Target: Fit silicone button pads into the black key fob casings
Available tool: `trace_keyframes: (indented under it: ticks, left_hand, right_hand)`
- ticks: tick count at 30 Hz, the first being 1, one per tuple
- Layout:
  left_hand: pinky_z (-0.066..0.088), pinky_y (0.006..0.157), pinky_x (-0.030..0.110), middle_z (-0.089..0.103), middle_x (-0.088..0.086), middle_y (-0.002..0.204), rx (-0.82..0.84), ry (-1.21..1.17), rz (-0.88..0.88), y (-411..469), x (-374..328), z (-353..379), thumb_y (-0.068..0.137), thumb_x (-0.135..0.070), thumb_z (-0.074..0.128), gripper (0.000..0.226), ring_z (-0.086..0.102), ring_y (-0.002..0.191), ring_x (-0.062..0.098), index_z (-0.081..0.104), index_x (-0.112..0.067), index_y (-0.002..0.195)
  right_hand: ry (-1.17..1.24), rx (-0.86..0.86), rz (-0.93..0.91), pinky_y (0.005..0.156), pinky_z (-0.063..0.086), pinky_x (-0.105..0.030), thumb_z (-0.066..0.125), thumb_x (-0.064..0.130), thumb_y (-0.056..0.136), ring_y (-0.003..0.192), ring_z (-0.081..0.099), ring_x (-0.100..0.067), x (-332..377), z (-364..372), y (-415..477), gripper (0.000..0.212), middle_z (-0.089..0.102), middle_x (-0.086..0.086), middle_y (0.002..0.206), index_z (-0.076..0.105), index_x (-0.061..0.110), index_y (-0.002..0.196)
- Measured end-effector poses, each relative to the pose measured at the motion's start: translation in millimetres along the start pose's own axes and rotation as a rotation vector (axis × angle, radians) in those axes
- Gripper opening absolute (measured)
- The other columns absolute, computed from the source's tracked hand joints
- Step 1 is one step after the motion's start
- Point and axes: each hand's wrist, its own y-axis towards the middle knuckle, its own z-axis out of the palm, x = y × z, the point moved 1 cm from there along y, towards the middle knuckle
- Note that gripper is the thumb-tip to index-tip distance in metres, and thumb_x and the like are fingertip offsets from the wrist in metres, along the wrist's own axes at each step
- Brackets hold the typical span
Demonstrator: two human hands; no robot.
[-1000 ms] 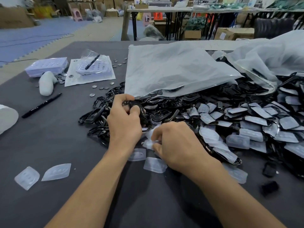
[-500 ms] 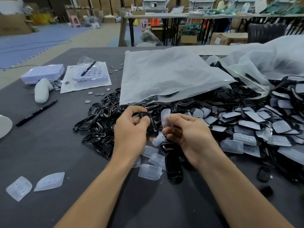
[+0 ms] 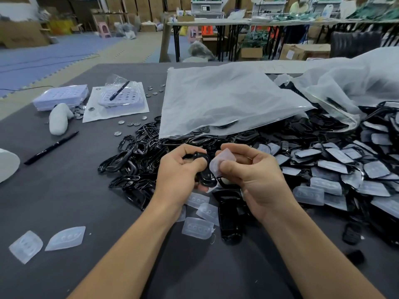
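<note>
My left hand [image 3: 179,171] grips a black key fob casing [image 3: 205,169] above the table. Right beside it, my right hand [image 3: 252,171] pinches a translucent silicone button pad [image 3: 220,161] between thumb and fingers, its edge close to the casing. Below my hands lie several loose pads [image 3: 197,228] and a black fob body [image 3: 230,214]. A heap of empty black casings [image 3: 133,152] spreads to the left, and a pile of casings with pads fitted [image 3: 345,167] lies to the right.
A large clear plastic bag [image 3: 226,102] covers the back of the heap. Two loose pads [image 3: 45,240] lie near the front left. A black pen [image 3: 50,147], a white lump [image 3: 58,118], trays [image 3: 61,96] and scattered coin cells [image 3: 129,123] sit at the left.
My right hand picked a pad off the table and lifted it up to the casing in my left hand. Both hands have risen and come closer together.
</note>
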Motion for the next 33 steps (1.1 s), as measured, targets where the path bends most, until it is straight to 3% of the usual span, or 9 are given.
trace_keyframes:
  ticks: [4, 8, 14, 17, 19, 21, 24, 29, 33]
  left_hand:
    - [0.055, 0.064, 0.043, 0.07, 0.027, 0.077, 0.01, -0.006, 0.009, -0.6, -0.7, 1.3, 0.091, 0.001, 0.069, 0.026, 0.063, 0.066, 0.032, 0.078, -0.023, 0.085]
    - [0.057, 0.071, 0.055, 0.067, 0.039, 0.09, 0.012, 0.006, 0.01, -2.1, -2.4, 1.5, 0.091, 0.0, 0.069, 0.026, 0.063, 0.069, 0.035, 0.078, -0.023, 0.085]
    - [0.058, 0.062, 0.045, 0.071, 0.033, 0.085, 0.022, -0.003, -0.006, -2.1, -1.1, 2.6, 0.091, 0.0, 0.069, 0.027, 0.065, 0.065, 0.032, 0.077, -0.024, 0.083]
    - [0.059, 0.059, 0.044, 0.073, 0.021, 0.076, 0.025, 0.014, -0.003, -2.4, 0.6, 2.2, 0.09, 0.001, 0.07, 0.03, 0.067, 0.063, 0.03, 0.078, -0.026, 0.081]
    - [0.06, 0.064, 0.052, 0.074, 0.022, 0.077, 0.029, 0.008, -0.009, -3.0, 0.5, 1.4, 0.09, 0.002, 0.07, 0.03, 0.067, 0.065, 0.032, 0.078, -0.025, 0.081]
    - [0.06, 0.065, 0.055, 0.073, 0.03, 0.082, 0.032, -0.001, -0.007, -3.4, -0.1, 0.9, 0.09, 0.003, 0.07, 0.028, 0.066, 0.067, 0.036, 0.078, -0.023, 0.082]
    - [0.06, 0.063, 0.048, 0.071, 0.035, 0.088, 0.025, -0.003, 0.005, -2.2, -0.7, 1.6, 0.09, 0.002, 0.07, 0.027, 0.067, 0.069, 0.037, 0.078, -0.024, 0.085]
    - [0.055, 0.08, 0.07, 0.072, 0.036, 0.091, 0.018, -0.021, 0.033, -4.0, -3.1, 5.2, 0.083, -0.007, 0.072, 0.018, 0.067, 0.085, 0.06, 0.078, -0.022, 0.088]
    - [0.058, 0.08, 0.059, 0.075, 0.029, 0.085, 0.051, -0.031, 0.059, -5.3, -3.9, 6.0, 0.08, -0.009, 0.07, 0.017, 0.071, 0.074, 0.041, 0.077, -0.022, 0.088]
  right_hand:
    - [-0.059, -0.011, -0.031, 0.063, 0.055, -0.032, 0.083, -0.004, 0.073, 0.068, 0.071, -0.021, 3.7, 0.9, -1.5, 0.018, 0.077, -0.014, 0.076, 0.082, 0.014, 0.076]
    - [-0.123, -0.041, -0.051, 0.061, 0.055, -0.033, 0.083, 0.006, 0.081, 0.061, 0.066, -0.017, 3.4, 0.6, -1.0, 0.015, 0.076, -0.007, 0.072, 0.082, 0.019, 0.072]
    - [-0.169, -0.01, -0.068, 0.063, 0.059, -0.032, 0.092, 0.023, 0.063, 0.07, 0.073, -0.012, 6.4, -1.9, -3.3, 0.011, 0.079, -0.002, 0.077, 0.082, 0.022, 0.069]
    - [-0.132, 0.006, -0.044, 0.062, 0.058, -0.032, 0.09, 0.04, 0.041, 0.063, 0.07, -0.01, 8.6, -1.2, -4.5, 0.033, 0.076, 0.0, 0.072, 0.081, 0.02, 0.066]
    - [-0.103, -0.011, -0.019, 0.061, 0.056, -0.032, 0.091, 0.034, 0.047, 0.052, 0.06, -0.007, 7.2, -0.5, -3.2, 0.027, 0.071, 0.001, 0.065, 0.08, 0.019, 0.066]
    - [-0.062, -0.034, 0.001, 0.055, 0.054, -0.025, 0.09, 0.015, 0.067, 0.05, 0.057, -0.008, 5.1, 0.7, -1.9, 0.011, 0.068, 0.0, 0.063, 0.079, 0.015, 0.067]
    - [0.043, -0.082, 0.028, 0.054, 0.055, -0.02, 0.08, -0.004, 0.08, 0.058, 0.069, -0.017, 0.7, 0.1, -0.4, 0.017, 0.067, -0.005, 0.065, 0.071, 0.009, 0.074]
    - [-0.016, -0.125, -0.013, 0.061, 0.059, -0.031, 0.075, -0.013, 0.081, 0.068, 0.075, -0.022, 0.5, -1.9, -1.1, 0.027, 0.068, -0.009, 0.074, 0.065, 0.012, 0.082]
    - [-0.172, -0.11, -0.077, 0.067, 0.061, -0.04, 0.078, -0.009, 0.078, 0.066, 0.073, -0.016, 2.0, 0.0, -1.1, 0.021, 0.076, -0.005, 0.076, 0.078, 0.011, 0.086]
